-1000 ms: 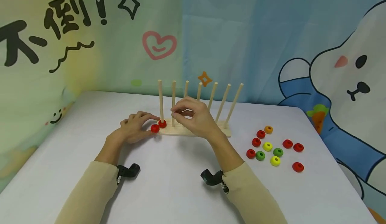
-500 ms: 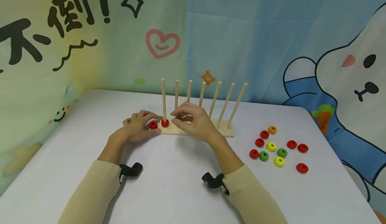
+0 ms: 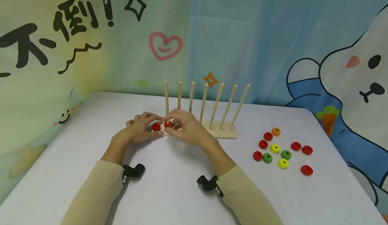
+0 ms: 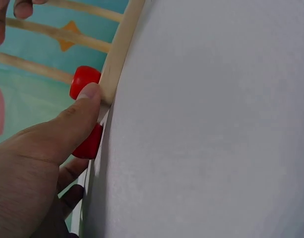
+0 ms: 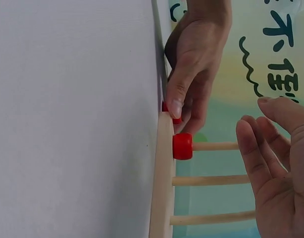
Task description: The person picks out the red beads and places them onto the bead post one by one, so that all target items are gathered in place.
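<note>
A wooden rack point(image 3: 223, 133) has seven upright pegs; one red bead point(image 3: 167, 124) sits at the bottom of its leftmost peg. Another red bead point(image 3: 156, 127) lies off the rack's left end, between the thumb and fingers of the left hand point(image 3: 141, 129). In the left wrist view that hand's thumb point(image 4: 90, 92) rests at the base's end, beside the threaded bead point(image 4: 84, 79). The right hand point(image 3: 185, 128) is around the leftmost peg in the head view. The right wrist view shows the right hand point(image 5: 280, 158) holding nothing, its fingers parted near the peg's upper part.
To the right on the white table point(image 3: 169, 191) lie loose beads: several red ones point(image 3: 263, 144), two yellow point(image 3: 275, 148), two green point(image 3: 286, 155) and one orange point(image 3: 276, 131). A printed curtain point(image 3: 236, 43) hangs behind the table.
The right hand has moved left and slightly down, from beside the second peg to the leftmost one. The left thumb has shifted onto the base's near corner. The head view has shifted a little.
</note>
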Action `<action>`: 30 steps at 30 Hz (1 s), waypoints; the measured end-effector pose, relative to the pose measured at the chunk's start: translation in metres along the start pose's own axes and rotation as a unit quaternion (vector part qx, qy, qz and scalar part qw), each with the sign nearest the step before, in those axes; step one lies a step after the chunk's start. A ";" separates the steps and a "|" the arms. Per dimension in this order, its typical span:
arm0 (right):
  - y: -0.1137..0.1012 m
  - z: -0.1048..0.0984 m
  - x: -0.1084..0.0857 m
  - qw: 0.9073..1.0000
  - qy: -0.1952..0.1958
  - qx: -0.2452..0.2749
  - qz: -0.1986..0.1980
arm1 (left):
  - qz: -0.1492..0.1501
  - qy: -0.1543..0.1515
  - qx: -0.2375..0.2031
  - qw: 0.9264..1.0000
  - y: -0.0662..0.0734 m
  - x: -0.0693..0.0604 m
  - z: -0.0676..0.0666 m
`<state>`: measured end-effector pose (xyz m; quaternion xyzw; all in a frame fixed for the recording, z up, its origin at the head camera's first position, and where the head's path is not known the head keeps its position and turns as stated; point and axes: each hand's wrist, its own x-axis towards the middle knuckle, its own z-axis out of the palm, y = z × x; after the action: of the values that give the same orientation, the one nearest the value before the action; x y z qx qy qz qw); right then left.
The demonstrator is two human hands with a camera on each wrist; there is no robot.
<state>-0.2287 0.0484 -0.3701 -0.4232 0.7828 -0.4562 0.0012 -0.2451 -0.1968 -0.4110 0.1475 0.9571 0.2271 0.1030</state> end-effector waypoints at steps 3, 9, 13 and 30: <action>0.003 0.004 0.002 1.000 -0.012 -0.001 0.011 | -0.003 -0.004 0.000 1.000 -0.002 0.000 -0.001; 0.007 0.008 0.004 0.999 -0.027 -0.004 0.038 | 0.002 -0.012 -0.004 1.000 -0.003 -0.001 -0.002; 0.010 0.011 0.006 0.998 -0.038 -0.012 0.044 | 0.004 -0.015 -0.009 1.000 -0.006 0.000 -0.003; 0.014 0.022 0.017 0.995 -0.075 -0.038 0.058 | -0.001 0.010 0.033 0.999 -0.012 -0.006 -0.013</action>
<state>-0.2401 0.0246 -0.3868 -0.4095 0.8207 -0.3923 0.0700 -0.2463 -0.2146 -0.4042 0.1478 0.9652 0.1967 0.0884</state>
